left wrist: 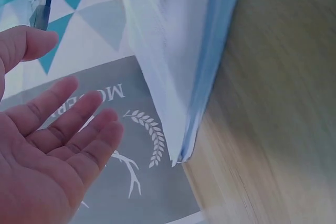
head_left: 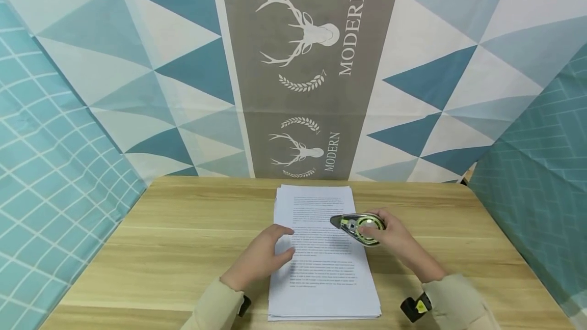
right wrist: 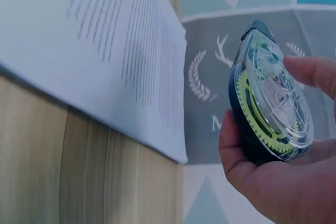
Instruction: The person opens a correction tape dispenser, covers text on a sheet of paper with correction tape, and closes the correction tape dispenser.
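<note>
A correction tape (head_left: 359,228) with a clear case and green gear is held in my right hand (head_left: 393,236), thumb on one face and fingers around the other. Its dark tip points left, above the printed page. In the right wrist view the correction tape (right wrist: 273,98) shows its toothed green wheel, with the capped tip upward. My left hand (head_left: 262,256) hovers over the left edge of the paper stack (head_left: 323,299), holding nothing. Seen from the left wrist, the fingers (left wrist: 73,124) are loosely spread, palm showing, beside the paper stack (left wrist: 173,51).
The stack lies on a wooden table (head_left: 192,238), its sheets slightly uneven at the edges. A patterned cloth (head_left: 302,90) with deer heads and triangles hangs behind the table. Teal cloths (head_left: 50,157) flank both sides. Each wrist wears a dark strap (head_left: 415,307).
</note>
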Demonstrator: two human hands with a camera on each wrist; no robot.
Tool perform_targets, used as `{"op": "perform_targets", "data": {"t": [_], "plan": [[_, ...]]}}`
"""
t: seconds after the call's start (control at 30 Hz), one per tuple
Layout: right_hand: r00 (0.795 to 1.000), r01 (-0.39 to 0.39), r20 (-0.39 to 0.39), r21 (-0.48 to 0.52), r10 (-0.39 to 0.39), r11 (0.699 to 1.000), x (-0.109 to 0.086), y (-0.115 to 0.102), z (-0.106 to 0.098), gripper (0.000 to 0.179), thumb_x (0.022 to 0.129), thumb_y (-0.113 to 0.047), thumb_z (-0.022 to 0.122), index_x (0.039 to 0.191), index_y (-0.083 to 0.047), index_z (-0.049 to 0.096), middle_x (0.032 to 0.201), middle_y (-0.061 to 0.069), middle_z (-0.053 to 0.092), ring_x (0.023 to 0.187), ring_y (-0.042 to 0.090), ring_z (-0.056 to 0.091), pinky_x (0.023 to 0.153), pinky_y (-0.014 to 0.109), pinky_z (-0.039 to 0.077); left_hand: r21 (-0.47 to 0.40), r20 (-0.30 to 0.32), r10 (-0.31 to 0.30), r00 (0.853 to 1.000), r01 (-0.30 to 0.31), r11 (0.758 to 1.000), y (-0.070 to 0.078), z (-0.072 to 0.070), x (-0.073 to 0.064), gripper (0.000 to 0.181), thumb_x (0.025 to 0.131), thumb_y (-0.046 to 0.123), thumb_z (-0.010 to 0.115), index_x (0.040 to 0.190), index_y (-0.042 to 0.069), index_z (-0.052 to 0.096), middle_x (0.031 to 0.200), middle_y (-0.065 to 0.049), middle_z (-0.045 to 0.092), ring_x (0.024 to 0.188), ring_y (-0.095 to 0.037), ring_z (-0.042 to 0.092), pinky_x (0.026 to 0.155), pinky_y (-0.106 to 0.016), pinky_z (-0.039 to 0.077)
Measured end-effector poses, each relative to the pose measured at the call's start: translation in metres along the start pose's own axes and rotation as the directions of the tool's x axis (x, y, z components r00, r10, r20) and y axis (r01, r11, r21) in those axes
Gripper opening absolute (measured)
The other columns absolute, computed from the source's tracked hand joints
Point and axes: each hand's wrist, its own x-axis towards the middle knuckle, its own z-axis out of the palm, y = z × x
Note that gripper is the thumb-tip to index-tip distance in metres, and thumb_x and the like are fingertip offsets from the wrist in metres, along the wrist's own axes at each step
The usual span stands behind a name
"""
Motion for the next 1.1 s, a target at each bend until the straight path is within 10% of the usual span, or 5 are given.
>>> {"op": "perform_targets", "data": {"t": [0.33,0.6,1.1], "plan": [[0.998,0.038,0.045,0.001,-0.039,0.999,-0.010,-0.017,0.020,0.048,0.081,-0.020,0.071,0.122,-0.004,0.051,0.111,0.014,0.059,0.090,0.018,0.057,0.073,0.028,0.049,-0.186,-0.029,-0.005,1.000,-0.001,0.983,0.005,-0.003,-0.002,0.037,0.086,0.024,0.065,0.117,0.005,0.060,0.117,-0.007,0.062,0.110,-0.025,0.058,0.092,-0.041,0.049],[0.981,0.142,0.129,0.018,-0.143,0.990,-0.017,-0.026,0.030,0.042,0.082,-0.020,0.071,0.116,-0.003,0.053,0.107,0.013,0.060,0.087,0.017,0.056,0.072,0.028,0.048,-0.400,-0.024,-0.022,0.999,0.010,0.916,0.015,-0.011,-0.006,0.039,0.086,0.024,0.067,0.118,0.003,0.058,0.118,-0.012,0.062,0.111,-0.028,0.058,0.095,-0.037,0.048],[0.936,0.195,0.281,0.090,-0.213,0.977,-0.028,-0.038,0.044,0.040,0.086,-0.021,0.067,0.117,-0.001,0.051,0.107,0.016,0.057,0.090,0.019,0.055,0.073,0.026,0.050,-0.484,-0.023,0.013,1.000,-0.022,0.875,0.027,-0.008,-0.011,0.027,0.086,0.027,0.068,0.106,0.010,0.064,0.101,-0.004,0.066,0.084,-0.006,0.059,0.078,-0.023,0.051]]}}
